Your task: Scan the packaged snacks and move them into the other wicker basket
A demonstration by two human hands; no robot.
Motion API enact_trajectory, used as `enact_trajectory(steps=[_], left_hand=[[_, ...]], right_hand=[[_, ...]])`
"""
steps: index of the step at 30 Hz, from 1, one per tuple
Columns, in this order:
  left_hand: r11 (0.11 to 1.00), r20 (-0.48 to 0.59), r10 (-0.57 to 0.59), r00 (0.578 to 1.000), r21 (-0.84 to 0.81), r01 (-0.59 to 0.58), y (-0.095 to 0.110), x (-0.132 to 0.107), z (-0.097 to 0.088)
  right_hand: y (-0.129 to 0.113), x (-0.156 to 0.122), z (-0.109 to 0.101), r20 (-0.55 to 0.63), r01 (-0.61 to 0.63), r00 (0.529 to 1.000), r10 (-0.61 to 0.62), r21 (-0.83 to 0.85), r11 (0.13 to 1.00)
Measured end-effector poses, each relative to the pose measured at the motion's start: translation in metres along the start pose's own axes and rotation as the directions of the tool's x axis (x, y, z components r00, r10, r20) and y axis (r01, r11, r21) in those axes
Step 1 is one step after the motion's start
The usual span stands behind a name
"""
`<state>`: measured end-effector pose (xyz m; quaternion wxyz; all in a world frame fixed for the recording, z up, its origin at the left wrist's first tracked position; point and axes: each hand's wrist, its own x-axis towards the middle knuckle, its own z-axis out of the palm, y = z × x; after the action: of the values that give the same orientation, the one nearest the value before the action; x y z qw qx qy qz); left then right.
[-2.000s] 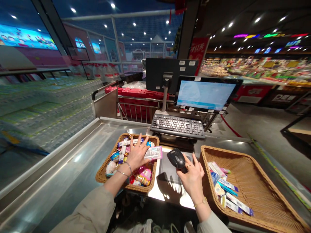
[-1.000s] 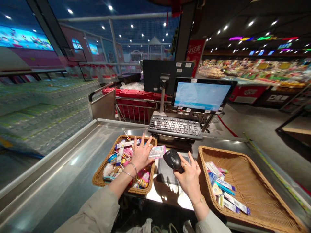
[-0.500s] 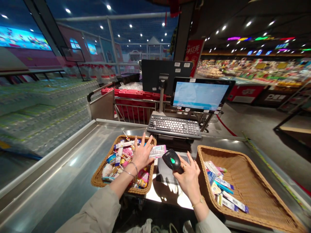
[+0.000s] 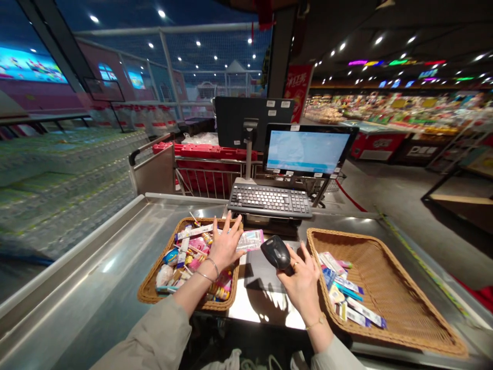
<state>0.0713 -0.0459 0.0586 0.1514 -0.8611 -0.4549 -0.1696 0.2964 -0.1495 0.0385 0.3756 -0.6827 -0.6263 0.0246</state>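
My left hand (image 4: 226, 241) is over the right side of a wicker basket (image 4: 143, 288) full of small wrapped sweets and lollipops. Between its thumb and fingers is a flat pink-edged packet (image 4: 252, 240), its pale printed side facing me. Facing the packet is a black barcode scanner (image 4: 276, 252), gripped by my right hand (image 4: 302, 280) with some fingers raised. The scanner's head is close to the packet's right end; whether they touch I cannot tell. A larger wicker basket (image 4: 408, 288) to the right has several slim packets (image 4: 348, 293) at its left end.
Behind the baskets are a black keyboard (image 4: 271, 200) and a lit monitor (image 4: 308, 151), with a second dark screen (image 4: 246, 121) seen from behind. The metal counter (image 4: 115, 246) has a raised left rim. A metal shopping cart (image 4: 208, 174) stands beyond it.
The scanner has turned a little, and its green light no longer shows. The whole view has shifted slightly; my left hand still has the packet.
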Motion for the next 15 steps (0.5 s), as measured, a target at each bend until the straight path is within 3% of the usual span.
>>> enact_trajectory(steps=[15], left_hand=[[0.991, -0.046, 0.126, 0.991, -0.033, -0.128, 0.03, 0.027, 0.006]], right_hand=[[0.031, -0.013, -0.015, -0.116, -0.074, 0.991, 0.067, -0.055, 0.996]])
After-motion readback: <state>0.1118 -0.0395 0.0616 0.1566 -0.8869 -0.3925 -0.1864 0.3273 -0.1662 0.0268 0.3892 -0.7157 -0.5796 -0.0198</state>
